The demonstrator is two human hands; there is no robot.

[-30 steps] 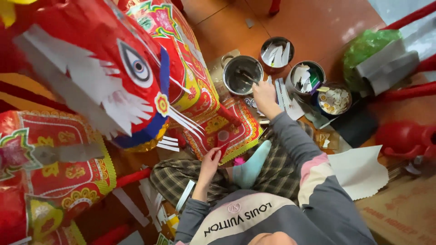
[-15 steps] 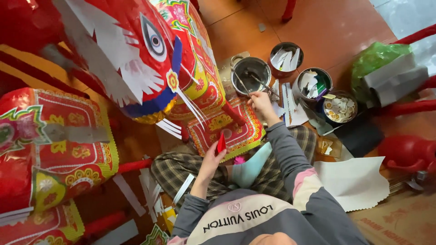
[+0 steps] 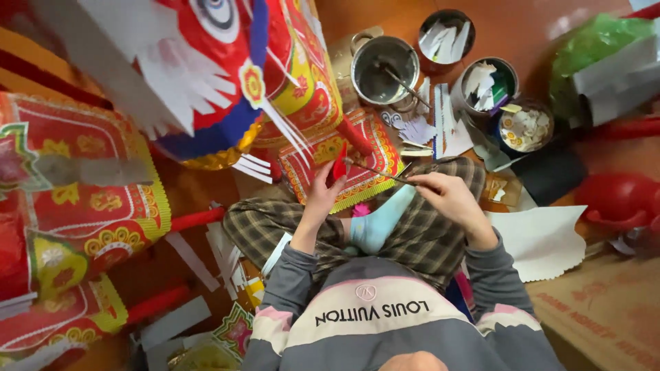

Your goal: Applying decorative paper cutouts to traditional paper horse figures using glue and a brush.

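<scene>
I sit cross-legged on the floor. My left hand (image 3: 322, 194) holds a small red paper piece (image 3: 339, 165) upright in front of me. My right hand (image 3: 440, 196) grips a thin brush stick (image 3: 378, 172) whose tip reaches across to the red piece. Below both hands lies a red and yellow patterned paper panel (image 3: 357, 148) on the floor. A metal pot (image 3: 385, 69) with a stick resting in it stands beyond the panel.
A large red, white and blue paper dragon head (image 3: 206, 75) hangs at the upper left. Red and yellow decorated panels (image 3: 82, 206) lie left. Several bowls of paper cut-outs (image 3: 488, 86) stand at the far right, near a green bag (image 3: 605, 41) and white paper sheet (image 3: 543, 237).
My right hand has pulled back from the metal pot with the brush and come to the red piece. My left hand has lifted the red piece up.
</scene>
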